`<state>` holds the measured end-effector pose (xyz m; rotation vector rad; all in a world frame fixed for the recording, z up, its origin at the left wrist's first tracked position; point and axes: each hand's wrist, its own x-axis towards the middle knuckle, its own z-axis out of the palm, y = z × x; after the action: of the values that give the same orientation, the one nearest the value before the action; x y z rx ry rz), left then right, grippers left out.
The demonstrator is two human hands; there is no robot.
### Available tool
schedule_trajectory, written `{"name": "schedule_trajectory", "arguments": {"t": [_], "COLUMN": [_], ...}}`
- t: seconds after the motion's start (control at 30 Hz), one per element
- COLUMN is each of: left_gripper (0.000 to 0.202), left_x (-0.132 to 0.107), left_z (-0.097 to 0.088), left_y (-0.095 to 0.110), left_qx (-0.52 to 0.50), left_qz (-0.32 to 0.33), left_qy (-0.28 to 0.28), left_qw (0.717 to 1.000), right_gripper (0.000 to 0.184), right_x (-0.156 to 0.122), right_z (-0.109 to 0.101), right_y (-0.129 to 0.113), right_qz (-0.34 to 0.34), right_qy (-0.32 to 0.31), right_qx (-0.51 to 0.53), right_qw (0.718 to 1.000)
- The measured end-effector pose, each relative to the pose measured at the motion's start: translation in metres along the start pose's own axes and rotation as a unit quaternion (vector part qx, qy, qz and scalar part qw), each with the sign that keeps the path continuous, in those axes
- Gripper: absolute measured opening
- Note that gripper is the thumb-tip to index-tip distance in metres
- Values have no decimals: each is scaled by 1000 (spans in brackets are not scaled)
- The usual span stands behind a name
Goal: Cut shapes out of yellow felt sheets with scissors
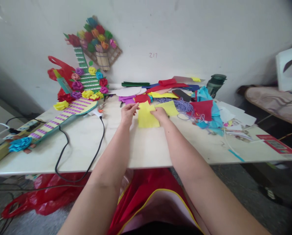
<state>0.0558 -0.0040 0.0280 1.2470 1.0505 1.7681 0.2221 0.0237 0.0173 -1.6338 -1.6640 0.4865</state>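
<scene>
Yellow sheet flat on tabletop between hands. Left hand pinches far-left corner, right hand pinches right edge; long axis points away.

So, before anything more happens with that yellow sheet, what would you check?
1. Left hand on the yellow sheet: fingertips touch its upper left corner. Ok.
2. Right hand on the sheet: rests at its right edge. Ok.
3. Whether the hands pinch the sheet or only press it: cannot tell.
4. Bare table in front of the sheet: ok.
5. Glue gun apart from the sheet: it lies to the left, and its black cord runs off the front edge. Ok.
6. Room beside the right hand: purple yarn and coloured scraps are heaped close by. Not ok.
</scene>
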Motion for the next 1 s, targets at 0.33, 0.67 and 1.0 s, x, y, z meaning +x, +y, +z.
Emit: {"name": "schedule_trajectory", "arguments": {"t": [0.33, 0.67, 1.0], "left_gripper": [19, 15, 16], "left_x": [0, 4, 1], "left_z": [3, -3, -1], "left_y": [-5, -14, -5], "left_qx": [101, 304, 455], "left_qz": [29, 80, 148], "left_qy": [-32, -45, -67], "left_qw": [994, 948, 875], "right_gripper": [20, 11, 16], "right_x": [-4, -4, -1], "right_z": [-4, -4, -7], "right_y": [-19, -18, -15], "right_qz": [-126, -178, -209], "right_qy": [16, -62, -80], "right_qx": [153, 217, 84], "right_qw": [980, 958, 971]}}
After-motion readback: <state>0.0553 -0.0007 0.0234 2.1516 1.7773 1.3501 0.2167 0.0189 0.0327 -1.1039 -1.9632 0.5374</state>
